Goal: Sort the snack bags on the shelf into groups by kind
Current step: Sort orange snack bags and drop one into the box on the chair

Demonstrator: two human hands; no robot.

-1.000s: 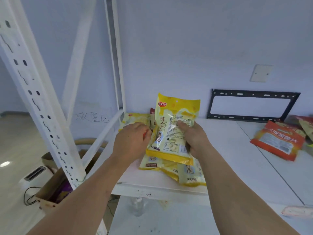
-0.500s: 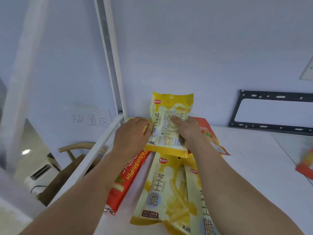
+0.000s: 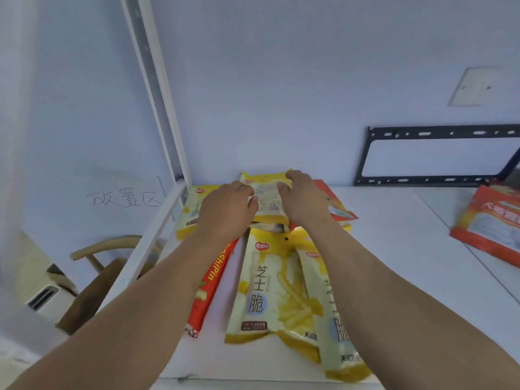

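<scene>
A yellow snack bag [image 3: 266, 199] lies tilted at the back left of the white shelf [image 3: 394, 263], on top of other bags. My left hand [image 3: 228, 209] grips its left edge and my right hand [image 3: 302, 198] grips its right and top edge. Another yellow bag [image 3: 191, 212] lies to the left, partly under my left hand. Two more yellow bags [image 3: 267, 288] lie nearer me, one [image 3: 334, 319] half hidden by my right forearm. An orange bag [image 3: 209, 288] lies under my left forearm. A second orange bag [image 3: 336, 206] peeks out behind my right hand.
A further orange bag [image 3: 489, 226] lies at the right of the shelf. A black metal frame [image 3: 439, 133] leans on the wall behind. A white shelf post [image 3: 157, 91] rises at the back left. A wooden chair [image 3: 104, 266] stands below on the left.
Both hands have carried the yellow bag from upright in the air down and back onto the pile at the shelf's rear. The view has moved closer to the shelf.
</scene>
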